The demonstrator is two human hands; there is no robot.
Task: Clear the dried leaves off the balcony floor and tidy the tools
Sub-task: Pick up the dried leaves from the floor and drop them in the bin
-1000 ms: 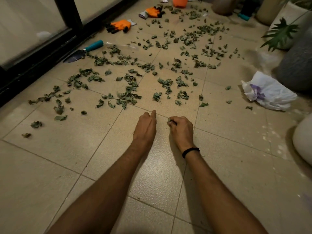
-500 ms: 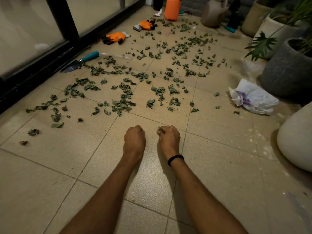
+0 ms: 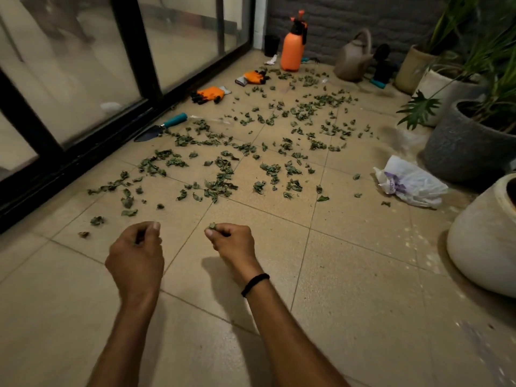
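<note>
Right hand (image 3: 231, 244): above the floor (image 3: 349, 261); thumb and fingers pinch a leaf (image 3: 212, 225).
Left hand (image 3: 136, 252): beside the right, not touching it; fingers curled inward; whether they hold anything cannot be told.
Leaves (image 3: 223, 174): scattered over the tiles ahead of both hands, as far as the back wall.
Trowel (image 3: 162, 127): flat beside the glass door (image 3: 83, 79), at the leaves' left edge.
Gloves (image 3: 209, 94): two, orange, apart, farther along the door.
Sprayer (image 3: 293, 51): upright at the back wall.
Bag (image 3: 410, 182): white, crumpled, near the grey pot (image 3: 460, 146).
</note>
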